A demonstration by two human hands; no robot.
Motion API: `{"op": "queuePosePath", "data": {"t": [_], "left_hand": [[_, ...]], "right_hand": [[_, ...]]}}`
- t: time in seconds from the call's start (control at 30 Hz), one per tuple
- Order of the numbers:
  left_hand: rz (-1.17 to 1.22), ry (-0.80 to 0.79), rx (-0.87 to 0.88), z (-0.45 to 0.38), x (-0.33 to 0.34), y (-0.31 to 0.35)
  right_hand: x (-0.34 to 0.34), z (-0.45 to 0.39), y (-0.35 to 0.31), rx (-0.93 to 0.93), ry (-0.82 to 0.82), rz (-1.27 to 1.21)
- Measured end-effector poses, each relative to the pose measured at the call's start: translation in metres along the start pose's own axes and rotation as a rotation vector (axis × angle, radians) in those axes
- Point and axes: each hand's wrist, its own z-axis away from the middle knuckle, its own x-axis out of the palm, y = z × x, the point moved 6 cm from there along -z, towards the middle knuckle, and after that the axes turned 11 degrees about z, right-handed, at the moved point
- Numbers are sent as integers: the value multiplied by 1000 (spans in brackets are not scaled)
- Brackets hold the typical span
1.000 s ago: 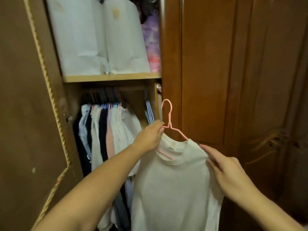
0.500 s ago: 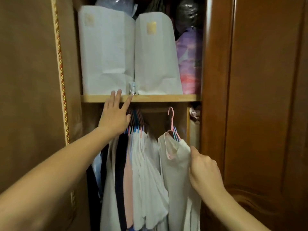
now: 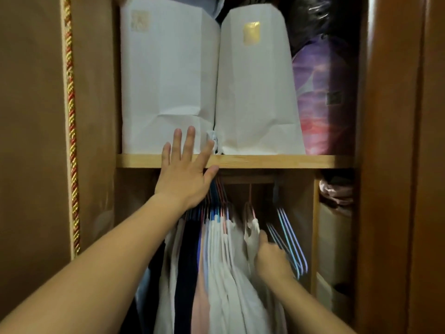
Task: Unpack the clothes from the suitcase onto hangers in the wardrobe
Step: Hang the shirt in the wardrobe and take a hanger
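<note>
Both hands stayed: left hand [image 3: 185, 177] flat, right hand [image 3: 272, 259] fingers grasping white shirt [image 3: 251, 233].

Two bare forearms in view, no sleeves visible on either up to the frame edge. Left hand [image 3: 185, 174] bare: no glove, ring, watch or bracelet showing; four fingers and thumb all visible, nails short and unpainted as far as can be seen. Left forearm long in frame, entering from the near left corner, wrist uncovered. Right hand [image 3: 272, 260] bare too, seen from the back, motion-blurred, fingers mostly hidden; no jewellery or wristwear showing. Right forearm enters from the near right edge, uncovered. No other clothing in view.
</note>
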Motion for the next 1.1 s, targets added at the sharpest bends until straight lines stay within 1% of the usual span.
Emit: {"op": "queuePosePath", "data": {"t": [0.1,0.2,0.27,0.37,0.4,0.43,0.47,0.5,0.53,0.57,0.6,0.63,0.7,0.83,0.9,0.97,1.0,1.03,1.1], "left_hand": [[6,49,5,1,3,-1],[10,50,9,0,2,0],[14,38,-2,0,2,0],[52,27,-39,1,5,3],[57,28,-50,2,7,4],[55,37,-56,2,9,5],[47,44,-59,2,10,6],[42,51,-58,2,11,6],[41,54,-58,2,11,6],[42,53,-57,2,10,6],[44,50,-58,3,9,6],[48,48,-60,3,9,5],[49,51,-55,3,7,6],[31,63,-55,4,8,6],[32,64,-59,4,8,6],[36,63,-60,4,8,6],[34,64,-58,4,9,6],[35,62,-57,4,9,6],[42,63,-51,4,9,6]], "right_hand": [[17,2,-8,-42,-33,-214],[12,-8,-51,-185,-103,-228],[16,-10,-73,-276,-172,-297],[12,4,-60,-297,-327,-400],[7,11,-48,-281,-346,-420],[2,12,-30,-237,-299,-386],[-7,10,-10,-196,-157,-252],[-23,9,6,-165,34,-5],[-34,10,16,-138,140,271],[-37,9,24,-114,174,498],[-35,6,28,-103,154,631],[-32,4,33,-106,127,691],[-28,0,36,-123,157,779],[-21,-2,37,-188,198,858],[-18,-3,38,-207,176,873],[-19,-5,43,-148,74,849],[-23,-5,42,-133,75,808],[-28,-4,40,-123,73,716],[-39,-4,37,-44,96,462]]}}
